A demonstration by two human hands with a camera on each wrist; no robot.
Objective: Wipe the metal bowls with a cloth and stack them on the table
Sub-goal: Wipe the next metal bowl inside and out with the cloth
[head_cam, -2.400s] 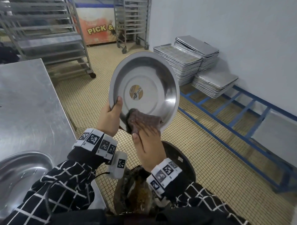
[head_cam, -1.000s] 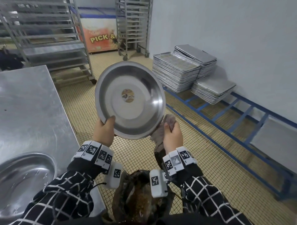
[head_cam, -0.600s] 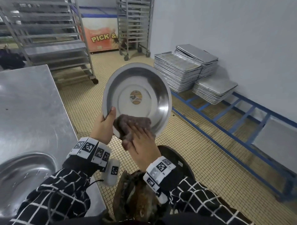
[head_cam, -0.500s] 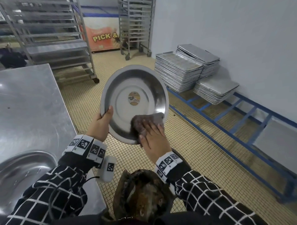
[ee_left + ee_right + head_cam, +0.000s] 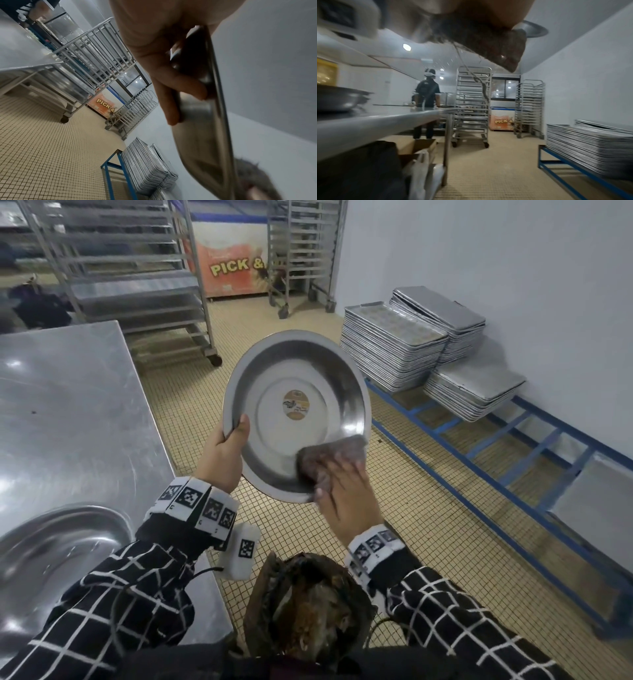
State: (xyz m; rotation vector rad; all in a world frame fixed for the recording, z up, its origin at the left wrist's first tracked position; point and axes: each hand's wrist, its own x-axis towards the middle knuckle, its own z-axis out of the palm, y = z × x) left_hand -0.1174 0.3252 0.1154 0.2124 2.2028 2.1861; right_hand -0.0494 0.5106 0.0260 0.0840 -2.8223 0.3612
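A round metal bowl (image 5: 301, 378) with a sticker at its centre is held up tilted, its inside facing me. My left hand (image 5: 236, 433) grips its left rim, thumb inside and fingers (image 5: 180, 88) behind the wall. My right hand (image 5: 342, 474) lies flat on a brown cloth (image 5: 325, 457) and presses it against the bowl's lower right inner wall. From the right wrist the cloth (image 5: 488, 40) hangs under the palm, with the bowl's rim (image 5: 536, 31) just past it. A second metal bowl (image 5: 58, 546) rests on the steel table (image 5: 68, 405) at the lower left.
Stacks of metal trays (image 5: 394, 350) sit on a blue low frame (image 5: 479, 460) along the right wall. Wheeled tray racks (image 5: 130, 278) stand behind the table. A dark bin (image 5: 308, 607) is below my hands. A person (image 5: 428, 94) stands at the table's far end.
My right hand carried the cloth from the bowl's right rim to the lower left inside, then swept it across to the lower right. The left hand kept its grip on the rim.
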